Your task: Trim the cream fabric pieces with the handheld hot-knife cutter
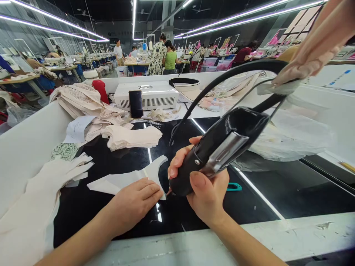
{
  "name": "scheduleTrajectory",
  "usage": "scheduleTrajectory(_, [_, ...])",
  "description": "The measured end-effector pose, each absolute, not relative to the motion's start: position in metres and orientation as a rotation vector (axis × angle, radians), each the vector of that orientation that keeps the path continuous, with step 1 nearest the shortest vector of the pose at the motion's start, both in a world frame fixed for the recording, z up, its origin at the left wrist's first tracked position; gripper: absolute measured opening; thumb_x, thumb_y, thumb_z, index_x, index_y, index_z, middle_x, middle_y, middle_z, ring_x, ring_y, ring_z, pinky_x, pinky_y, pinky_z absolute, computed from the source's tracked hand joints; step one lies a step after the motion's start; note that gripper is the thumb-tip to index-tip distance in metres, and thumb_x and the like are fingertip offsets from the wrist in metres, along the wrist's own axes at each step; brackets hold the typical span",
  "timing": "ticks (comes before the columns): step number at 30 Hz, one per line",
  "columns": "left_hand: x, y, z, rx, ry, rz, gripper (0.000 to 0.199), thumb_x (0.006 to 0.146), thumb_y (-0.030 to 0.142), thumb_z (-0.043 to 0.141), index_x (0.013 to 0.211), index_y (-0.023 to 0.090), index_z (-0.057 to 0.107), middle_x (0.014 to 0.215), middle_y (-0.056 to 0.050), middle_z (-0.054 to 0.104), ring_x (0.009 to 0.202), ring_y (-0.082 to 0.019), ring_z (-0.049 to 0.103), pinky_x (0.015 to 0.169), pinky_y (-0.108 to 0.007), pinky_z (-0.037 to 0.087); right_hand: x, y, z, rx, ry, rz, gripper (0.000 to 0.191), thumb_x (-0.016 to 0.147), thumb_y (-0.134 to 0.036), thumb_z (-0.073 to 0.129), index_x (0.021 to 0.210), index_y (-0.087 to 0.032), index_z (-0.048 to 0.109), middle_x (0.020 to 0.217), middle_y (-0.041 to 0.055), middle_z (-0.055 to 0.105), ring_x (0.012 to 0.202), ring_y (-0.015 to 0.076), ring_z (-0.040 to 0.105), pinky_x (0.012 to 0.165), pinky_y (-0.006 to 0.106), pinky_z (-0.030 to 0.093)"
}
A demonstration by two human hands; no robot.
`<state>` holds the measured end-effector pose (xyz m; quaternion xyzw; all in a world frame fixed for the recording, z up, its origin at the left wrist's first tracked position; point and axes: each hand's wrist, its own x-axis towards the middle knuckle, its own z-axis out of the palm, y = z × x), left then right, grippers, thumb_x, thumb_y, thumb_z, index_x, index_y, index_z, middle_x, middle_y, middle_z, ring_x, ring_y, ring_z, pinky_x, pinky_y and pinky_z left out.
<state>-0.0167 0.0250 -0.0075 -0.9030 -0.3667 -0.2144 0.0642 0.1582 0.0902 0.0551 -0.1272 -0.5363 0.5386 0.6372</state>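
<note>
My left hand [138, 197] lies over the near right end of a white cut fabric piece [124, 180], its fingers together and pressing down. The thumb is hidden. My right hand [206, 184] is closed round a black hand-held power tool [216, 140] with a silver lever on its side. The tool tilts, its lower end just right of my left fingertips, close to the fabric's edge; from this angle I cannot tell whether they touch. A thick black cable [222, 79] loops up from its top end. Both hands are above a glossy black tabletop [249, 199].
Fabric stacks [133, 136] and a cream fabric pile [80, 103] lie at left, with green elastic bands [65, 150]. A phone [135, 104] leans on a white metal box [155, 96]. Clear plastic bags [294, 133] lie right; a teal tool [234, 187] is near my right hand.
</note>
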Motion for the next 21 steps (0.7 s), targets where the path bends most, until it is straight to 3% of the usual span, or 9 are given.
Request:
scheduleTrajectory(5, [-0.0159, 0.0251, -0.0074, -2.724, -1.107, -0.687, 0.026, 0.108, 0.008, 0.044, 0.126, 0.005, 0.063, 0.117, -0.013, 0.072, 0.111, -0.026, 0.069, 0.104, -0.042, 0.06, 0.1573, 0.0906, 0.0515, -0.268, -1.233, 1.258, 0.039, 0.086, -0.045, 0.085, 0.108, -0.027, 0.059, 0.08, -0.0027, 0.068, 0.058, 0.0125, 0.061, 0.047, 0.024, 0.056])
scheduleTrajectory(21, [-0.0171, 0.0244, -0.0088, -2.721, -1.1, -0.702, 0.03, 0.109, 0.006, 0.039, 0.129, 0.005, 0.062, 0.12, -0.013, 0.072, 0.111, -0.025, 0.069, 0.106, -0.043, 0.059, 0.1554, 0.0897, 0.0498, -0.272, -1.198, 1.27, 0.043, 0.083, -0.046, 0.088, 0.111, -0.028, 0.06, 0.082, -0.0024, 0.068, 0.059, 0.0132, 0.063, 0.042, 0.022, 0.056])
